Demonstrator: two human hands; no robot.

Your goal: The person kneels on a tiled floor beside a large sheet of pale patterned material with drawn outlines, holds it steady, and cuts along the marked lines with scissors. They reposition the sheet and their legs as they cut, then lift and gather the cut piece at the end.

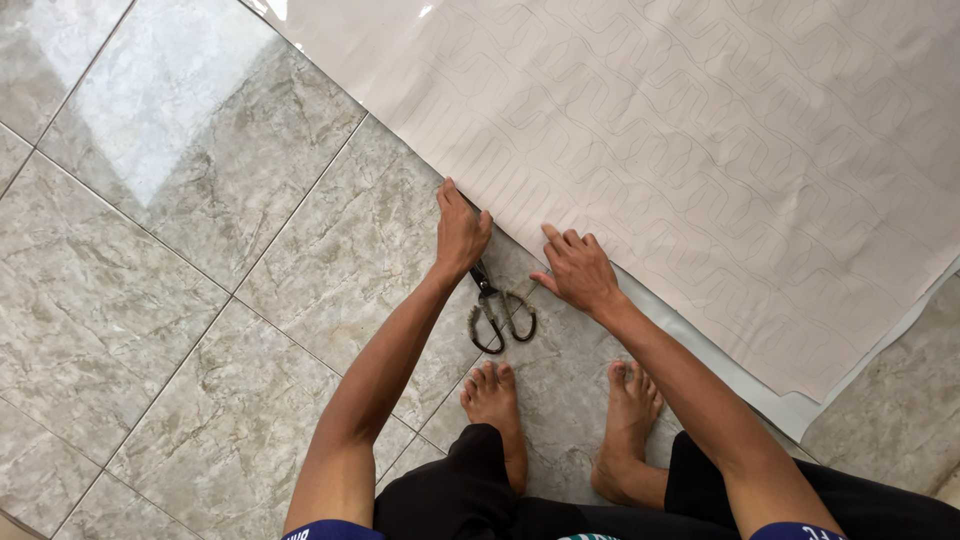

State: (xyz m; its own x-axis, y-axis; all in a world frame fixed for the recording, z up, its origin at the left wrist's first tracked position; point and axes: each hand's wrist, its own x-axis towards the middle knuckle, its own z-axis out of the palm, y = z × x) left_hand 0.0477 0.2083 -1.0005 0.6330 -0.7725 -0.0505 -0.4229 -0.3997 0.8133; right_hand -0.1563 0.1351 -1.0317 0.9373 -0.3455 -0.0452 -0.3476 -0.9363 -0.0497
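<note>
While the person squats barefoot on the grey marbled floor tiles [200, 300], both hands press flat at the near edge of a large pale paper sheet [720, 150] marked with faint outlines. The left hand [460, 235] lies palm down, fingers together, gripping nothing. The right hand [577, 270] rests spread on the sheet's edge, holding nothing. Between the 2 hands lie dark scissors [497, 310], closed, on the floor.

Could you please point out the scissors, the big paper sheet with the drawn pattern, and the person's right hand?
scissors [502, 316]: head view, on the looped handles lying on the floor tiles.
paper sheet [720, 150]: head view, on its patterned middle.
right hand [578, 270]: head view, on the back of the hand at the sheet's edge.
</note>
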